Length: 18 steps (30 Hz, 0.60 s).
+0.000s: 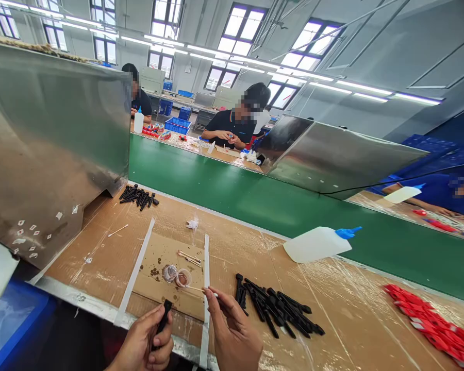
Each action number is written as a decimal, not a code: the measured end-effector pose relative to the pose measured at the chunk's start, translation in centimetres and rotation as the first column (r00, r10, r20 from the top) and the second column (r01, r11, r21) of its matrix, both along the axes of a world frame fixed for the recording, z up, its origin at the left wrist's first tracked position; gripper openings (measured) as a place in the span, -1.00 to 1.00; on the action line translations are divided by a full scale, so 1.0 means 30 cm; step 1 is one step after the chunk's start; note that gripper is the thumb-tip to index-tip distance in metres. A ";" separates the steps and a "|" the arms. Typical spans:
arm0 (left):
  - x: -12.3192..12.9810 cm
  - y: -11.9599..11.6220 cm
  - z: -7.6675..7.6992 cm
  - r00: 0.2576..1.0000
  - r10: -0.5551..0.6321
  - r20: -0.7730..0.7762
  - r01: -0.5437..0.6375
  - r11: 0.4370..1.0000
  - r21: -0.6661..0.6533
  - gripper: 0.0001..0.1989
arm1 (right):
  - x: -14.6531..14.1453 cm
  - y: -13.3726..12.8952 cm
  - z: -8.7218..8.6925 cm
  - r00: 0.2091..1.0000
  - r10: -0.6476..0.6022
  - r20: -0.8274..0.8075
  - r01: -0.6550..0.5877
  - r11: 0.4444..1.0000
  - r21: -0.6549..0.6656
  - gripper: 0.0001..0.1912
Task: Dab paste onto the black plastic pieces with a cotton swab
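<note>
My left hand (149, 337) is closed around a black plastic part (165, 313), its flat end pointing up. Between the thumb and fingers of my right hand (234, 330) is a cotton swab (195, 288), its far end at a small round cup of brownish liquid (183, 278). A second small clear cup (169, 273) stands right beside that one. Both cups are on a stained cardboard sheet (150, 291) with white tape along its sides. Several used swabs (189, 257) lie behind the cups. To the right of my right hand is a pile of black plastic parts (280, 306).
A smaller heap of black parts (138, 197) lies at the back left, near a metal panel (58, 134). A squeeze bottle with blue tip (317, 245) and red parts (433, 322) are to the right. Beyond runs a green belt (224, 178), with a co-worker (232, 123) seated opposite.
</note>
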<state>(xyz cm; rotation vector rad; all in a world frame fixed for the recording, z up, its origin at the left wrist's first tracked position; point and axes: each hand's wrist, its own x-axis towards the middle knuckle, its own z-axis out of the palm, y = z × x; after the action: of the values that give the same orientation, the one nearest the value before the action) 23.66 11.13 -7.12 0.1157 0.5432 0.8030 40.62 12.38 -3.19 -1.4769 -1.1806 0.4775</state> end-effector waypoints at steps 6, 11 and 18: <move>0.000 0.001 0.004 1.000 0.003 -0.005 -0.003 1.000 -0.003 -0.54 | -0.054 -0.039 -0.010 0.994 -0.042 -0.097 0.042 0.999 0.004 -0.72; -0.002 -0.002 0.003 1.000 -0.007 0.010 0.007 1.000 0.004 -0.56 | -0.102 -0.065 -0.029 0.995 0.010 -0.096 -0.003 0.997 0.080 -0.79; -0.002 0.001 0.005 1.000 -0.014 -0.009 0.014 1.000 0.001 -0.55 | -0.087 -0.070 -0.053 0.995 -0.020 -0.100 0.029 0.996 0.086 -0.78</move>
<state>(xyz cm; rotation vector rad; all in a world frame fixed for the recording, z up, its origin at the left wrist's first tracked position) 23.59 11.17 -6.97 0.1234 0.5497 0.7895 38.00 10.27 -4.77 -1.3754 -1.0904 0.4711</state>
